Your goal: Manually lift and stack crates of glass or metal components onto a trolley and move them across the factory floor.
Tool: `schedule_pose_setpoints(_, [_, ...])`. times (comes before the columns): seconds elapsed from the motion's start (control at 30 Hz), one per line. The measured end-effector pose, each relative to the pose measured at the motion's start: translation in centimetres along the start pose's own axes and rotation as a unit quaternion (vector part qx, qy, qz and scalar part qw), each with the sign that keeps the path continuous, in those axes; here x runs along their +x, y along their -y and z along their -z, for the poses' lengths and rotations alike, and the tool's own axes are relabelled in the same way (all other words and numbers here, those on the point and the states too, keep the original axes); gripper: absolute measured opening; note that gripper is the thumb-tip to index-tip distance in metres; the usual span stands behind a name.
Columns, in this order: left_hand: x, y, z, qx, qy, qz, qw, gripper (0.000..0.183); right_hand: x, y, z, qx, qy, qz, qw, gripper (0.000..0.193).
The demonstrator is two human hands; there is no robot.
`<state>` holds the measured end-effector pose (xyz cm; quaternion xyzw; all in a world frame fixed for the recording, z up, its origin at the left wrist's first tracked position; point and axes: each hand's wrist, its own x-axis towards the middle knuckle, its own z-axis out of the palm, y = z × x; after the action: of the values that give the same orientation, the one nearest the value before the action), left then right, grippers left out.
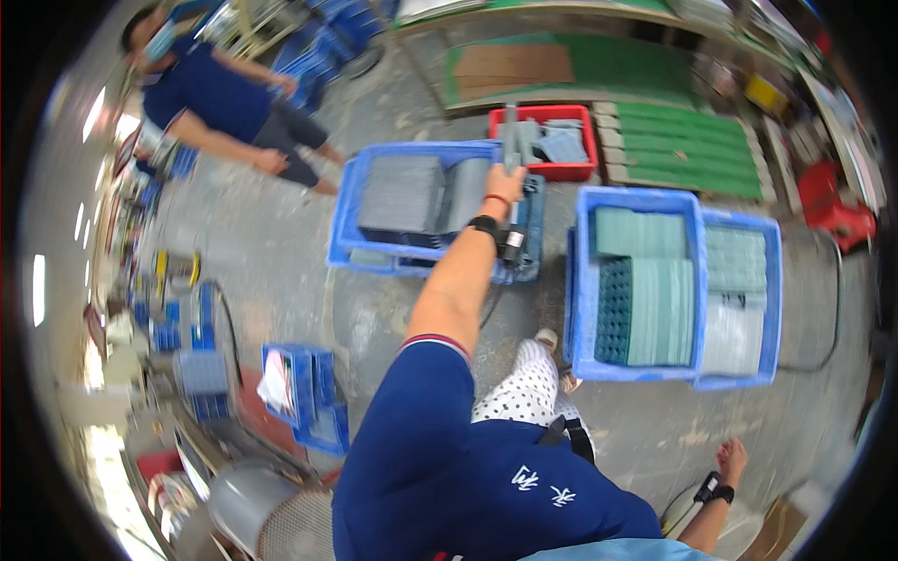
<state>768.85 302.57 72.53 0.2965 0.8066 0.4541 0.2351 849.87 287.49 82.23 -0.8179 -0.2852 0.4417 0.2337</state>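
My left arm stretches forward, and my left hand (505, 182) is closed around a grey handle (511, 131) at the right end of a blue crate (341, 210). In that crate stand a dark grey stack of flat pieces (402, 194) and a lighter grey stack (465, 192). Low at the right, my right hand (732, 456) hangs beside my body with loosely bent fingers, apart from any object. To the right of my left hand are two blue crates; the nearer one (582, 280) holds pale green ribbed pieces (660, 313).
A red bin (591, 140) with grey pieces lies beyond the handle. Green-slatted pallet (687, 145) and a workbench (440, 33) stand at the back. Another person (220, 93) is at the far left. Small blue bins (323, 374) and a grey drum-shaped machine (248, 500) are at the lower left.
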Motion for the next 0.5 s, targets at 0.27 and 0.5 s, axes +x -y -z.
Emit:
schedule_pose_setpoints(0.27, [-5.0,-3.1,0.2,0.013,-0.054,-0.015,0.998,0.046,5.2,11.4,-0.6,-0.081,0.085,0.112,0.987,0.026])
schedule_pose_setpoints(0.5, [-5.3,-4.4,1.8,-0.034,0.006,0.003,0.999,0.059,3.6,11.7,-4.7,-0.108,0.099,0.098,0.984,0.025])
